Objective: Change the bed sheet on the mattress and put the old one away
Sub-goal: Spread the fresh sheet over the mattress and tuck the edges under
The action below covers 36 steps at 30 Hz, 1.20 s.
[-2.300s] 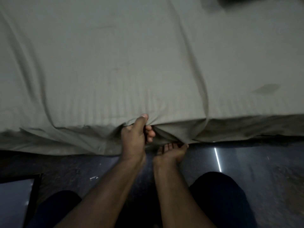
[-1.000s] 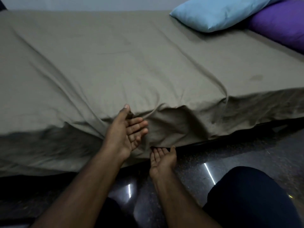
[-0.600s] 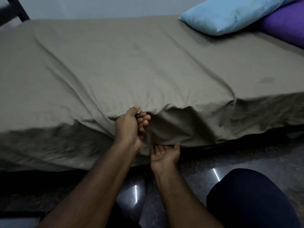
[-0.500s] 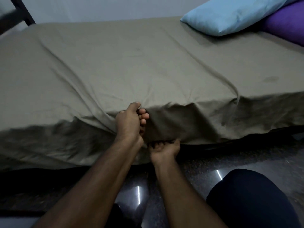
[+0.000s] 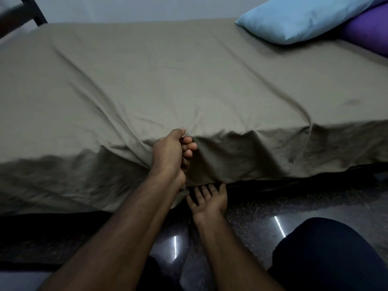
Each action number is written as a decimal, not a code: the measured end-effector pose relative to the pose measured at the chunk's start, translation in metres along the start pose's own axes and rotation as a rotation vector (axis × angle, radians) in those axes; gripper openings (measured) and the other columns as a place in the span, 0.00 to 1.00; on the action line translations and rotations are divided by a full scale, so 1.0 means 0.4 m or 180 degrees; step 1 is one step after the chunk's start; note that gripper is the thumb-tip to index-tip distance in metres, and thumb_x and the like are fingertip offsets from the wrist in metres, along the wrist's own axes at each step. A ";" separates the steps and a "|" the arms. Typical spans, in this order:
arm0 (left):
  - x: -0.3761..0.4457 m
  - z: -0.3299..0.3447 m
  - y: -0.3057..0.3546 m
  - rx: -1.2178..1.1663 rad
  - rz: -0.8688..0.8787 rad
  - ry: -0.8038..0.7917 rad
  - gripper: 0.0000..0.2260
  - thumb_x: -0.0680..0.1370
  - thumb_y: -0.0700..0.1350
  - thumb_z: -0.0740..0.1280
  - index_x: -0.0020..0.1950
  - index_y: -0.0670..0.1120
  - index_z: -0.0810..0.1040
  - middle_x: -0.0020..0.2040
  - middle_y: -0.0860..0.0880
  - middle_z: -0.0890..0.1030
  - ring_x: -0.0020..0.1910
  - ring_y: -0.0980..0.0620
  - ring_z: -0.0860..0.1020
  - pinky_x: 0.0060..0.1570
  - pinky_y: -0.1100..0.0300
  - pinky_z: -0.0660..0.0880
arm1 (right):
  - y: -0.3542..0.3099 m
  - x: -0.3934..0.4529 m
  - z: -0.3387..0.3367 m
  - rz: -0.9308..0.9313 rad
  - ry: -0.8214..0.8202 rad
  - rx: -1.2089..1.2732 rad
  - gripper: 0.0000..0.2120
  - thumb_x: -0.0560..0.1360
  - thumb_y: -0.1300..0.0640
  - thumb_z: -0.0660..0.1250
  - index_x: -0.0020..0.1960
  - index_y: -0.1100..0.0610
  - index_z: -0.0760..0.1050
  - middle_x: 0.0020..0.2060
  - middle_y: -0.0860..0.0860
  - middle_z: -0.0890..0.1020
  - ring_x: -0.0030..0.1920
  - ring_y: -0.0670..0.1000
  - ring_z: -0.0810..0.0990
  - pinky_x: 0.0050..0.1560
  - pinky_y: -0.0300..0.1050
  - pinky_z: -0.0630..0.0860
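- An olive-grey bed sheet [image 5: 189, 85] is lying across the mattress, running left to right ahead of you, creased, its near edge draping over the side
- Your left hand [image 5: 170, 153] is clamping a fold of it at the mattress edge
- Your right hand [image 5: 207, 199] is lying palm up, fingers apart, just below the hanging hem, nearer the tuck
- A blue pillow [image 5: 304, 17] and purple pillow [image 5: 369, 32] are sitting far right

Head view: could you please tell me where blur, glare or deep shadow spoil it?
Head view: dim throughout; the sheet smears into blur along its lower left hem; two bright streaks glare off the floor; deep shadow under the bed hides the right hand fingertips; the left hand is fairly sharp.
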<state>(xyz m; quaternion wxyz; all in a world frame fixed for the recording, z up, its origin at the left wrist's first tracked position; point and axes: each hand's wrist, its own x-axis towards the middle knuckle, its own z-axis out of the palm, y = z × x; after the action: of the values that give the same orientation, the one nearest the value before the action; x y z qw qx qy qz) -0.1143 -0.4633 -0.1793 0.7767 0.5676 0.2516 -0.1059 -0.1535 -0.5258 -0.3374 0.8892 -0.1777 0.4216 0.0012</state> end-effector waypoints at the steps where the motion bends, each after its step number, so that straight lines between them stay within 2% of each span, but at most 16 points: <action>1: 0.000 -0.005 -0.006 0.0008 -0.0020 -0.0047 0.16 0.82 0.49 0.63 0.36 0.45 0.75 0.24 0.51 0.77 0.18 0.59 0.67 0.18 0.69 0.58 | 0.009 -0.010 -0.015 -0.0006 0.0137 -0.0227 0.29 0.83 0.38 0.51 0.74 0.57 0.68 0.69 0.59 0.74 0.67 0.59 0.75 0.68 0.61 0.70; 4: -0.008 -0.049 -0.020 0.0301 -0.0279 -0.0418 0.18 0.83 0.55 0.61 0.40 0.45 0.77 0.31 0.50 0.83 0.21 0.57 0.73 0.19 0.69 0.62 | 0.049 -0.032 -0.026 0.0126 0.0115 -0.0367 0.29 0.83 0.40 0.52 0.72 0.61 0.69 0.65 0.61 0.77 0.61 0.58 0.76 0.66 0.54 0.70; 6: -0.018 -0.115 -0.011 0.0641 -0.0487 -0.0609 0.21 0.82 0.61 0.59 0.45 0.45 0.79 0.38 0.49 0.86 0.25 0.55 0.78 0.21 0.68 0.64 | 0.080 -0.042 -0.007 0.0269 0.0007 -0.0297 0.31 0.83 0.40 0.53 0.73 0.63 0.68 0.63 0.61 0.76 0.64 0.60 0.75 0.69 0.53 0.68; 8: -0.027 -0.203 0.005 0.0684 -0.0495 -0.0321 0.23 0.79 0.64 0.61 0.47 0.44 0.80 0.41 0.47 0.87 0.26 0.53 0.80 0.21 0.69 0.65 | 0.110 -0.047 0.010 0.0388 -0.0032 -0.0194 0.33 0.83 0.39 0.54 0.74 0.64 0.66 0.67 0.62 0.74 0.70 0.61 0.72 0.72 0.53 0.66; 10: -0.031 -0.283 0.019 0.0295 -0.0328 0.0194 0.20 0.79 0.62 0.63 0.46 0.45 0.79 0.36 0.48 0.86 0.25 0.54 0.80 0.19 0.69 0.65 | 0.132 -0.053 0.022 0.0447 -0.0044 -0.0081 0.35 0.82 0.38 0.54 0.76 0.64 0.63 0.72 0.63 0.71 0.72 0.61 0.70 0.74 0.54 0.64; 12: -0.021 -0.330 0.031 -0.0139 -0.0201 0.0478 0.18 0.79 0.61 0.64 0.48 0.45 0.78 0.35 0.49 0.85 0.27 0.55 0.81 0.21 0.69 0.69 | 0.147 -0.055 0.035 0.0463 -0.0063 0.0064 0.36 0.81 0.37 0.55 0.77 0.63 0.61 0.73 0.62 0.69 0.74 0.61 0.68 0.76 0.55 0.63; 14: -0.002 -0.347 0.046 -0.0354 -0.0203 0.0409 0.20 0.79 0.61 0.64 0.51 0.44 0.78 0.36 0.49 0.86 0.30 0.54 0.84 0.24 0.68 0.74 | 0.156 -0.057 0.049 0.0474 -0.0086 0.0175 0.36 0.81 0.36 0.55 0.77 0.62 0.62 0.73 0.62 0.69 0.74 0.61 0.67 0.76 0.56 0.62; 17: 0.023 -0.339 0.068 -0.0421 -0.0280 0.0378 0.23 0.78 0.63 0.66 0.51 0.42 0.77 0.35 0.48 0.86 0.31 0.53 0.84 0.24 0.67 0.76 | 0.152 -0.058 0.060 0.0479 -0.0109 0.0296 0.35 0.80 0.36 0.56 0.76 0.61 0.64 0.72 0.62 0.69 0.74 0.62 0.67 0.76 0.57 0.62; 19: 0.040 -0.331 0.079 -0.0336 -0.0214 0.0467 0.20 0.78 0.61 0.67 0.50 0.43 0.77 0.32 0.48 0.85 0.29 0.54 0.83 0.22 0.68 0.74 | 0.151 -0.063 0.068 0.0520 -0.0172 0.0354 0.35 0.80 0.35 0.56 0.76 0.61 0.64 0.72 0.62 0.69 0.74 0.62 0.67 0.76 0.57 0.61; 21: 0.047 -0.321 0.082 -0.0286 -0.0076 0.0656 0.12 0.81 0.53 0.66 0.47 0.44 0.76 0.28 0.49 0.82 0.24 0.57 0.81 0.19 0.70 0.70 | 0.158 -0.073 0.068 0.0577 -0.0196 0.0412 0.35 0.80 0.35 0.56 0.76 0.60 0.64 0.73 0.61 0.69 0.74 0.61 0.66 0.76 0.57 0.60; 23: 0.044 -0.307 0.081 -0.0342 0.0175 0.0892 0.08 0.81 0.46 0.64 0.43 0.45 0.76 0.23 0.51 0.79 0.19 0.58 0.75 0.17 0.71 0.63 | 0.160 -0.082 0.074 0.0614 -0.0262 0.0457 0.35 0.80 0.34 0.54 0.76 0.58 0.64 0.74 0.59 0.68 0.74 0.60 0.66 0.74 0.57 0.61; 26: 0.038 -0.300 0.098 -0.0155 0.0608 0.1165 0.12 0.78 0.45 0.66 0.35 0.47 0.73 0.20 0.53 0.72 0.16 0.58 0.65 0.19 0.72 0.55 | 0.175 -0.051 0.129 0.0770 -0.0405 0.0726 0.35 0.78 0.32 0.53 0.75 0.55 0.66 0.73 0.57 0.69 0.73 0.59 0.68 0.74 0.57 0.62; 28: 0.037 -0.298 0.130 0.0011 0.0720 0.1136 0.15 0.78 0.47 0.65 0.32 0.48 0.70 0.19 0.54 0.69 0.16 0.58 0.62 0.19 0.72 0.53 | 0.206 -0.023 0.198 0.0707 -0.0594 0.1147 0.37 0.75 0.28 0.55 0.71 0.52 0.73 0.71 0.57 0.73 0.71 0.60 0.70 0.75 0.61 0.61; 30: 0.043 -0.301 0.149 0.0025 0.0732 0.1064 0.16 0.79 0.47 0.65 0.31 0.48 0.69 0.20 0.55 0.67 0.16 0.58 0.61 0.19 0.72 0.53 | 0.241 -0.003 0.242 0.0480 -0.0573 0.1465 0.39 0.72 0.24 0.55 0.67 0.52 0.77 0.69 0.57 0.75 0.70 0.62 0.72 0.75 0.64 0.61; 33: 0.047 -0.312 0.133 0.0024 0.0665 0.1046 0.16 0.78 0.47 0.66 0.31 0.47 0.70 0.20 0.54 0.68 0.16 0.58 0.61 0.20 0.73 0.54 | 0.260 0.000 0.218 0.0375 -0.0608 0.1309 0.41 0.73 0.24 0.53 0.70 0.54 0.75 0.70 0.59 0.75 0.70 0.62 0.72 0.75 0.63 0.61; 36: 0.046 -0.322 0.105 -0.0060 0.0588 0.1019 0.16 0.78 0.47 0.66 0.31 0.47 0.70 0.20 0.54 0.68 0.16 0.58 0.61 0.20 0.72 0.54 | 0.255 -0.010 0.159 0.0566 -0.0692 0.0994 0.36 0.77 0.29 0.52 0.70 0.55 0.73 0.70 0.59 0.75 0.70 0.60 0.73 0.75 0.61 0.62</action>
<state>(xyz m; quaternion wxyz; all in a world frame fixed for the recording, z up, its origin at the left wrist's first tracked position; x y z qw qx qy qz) -0.1145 -0.3267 -0.1832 0.7384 0.5906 0.3198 0.0599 -0.1239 -0.4094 -0.3297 0.9426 0.0013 0.3323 0.0335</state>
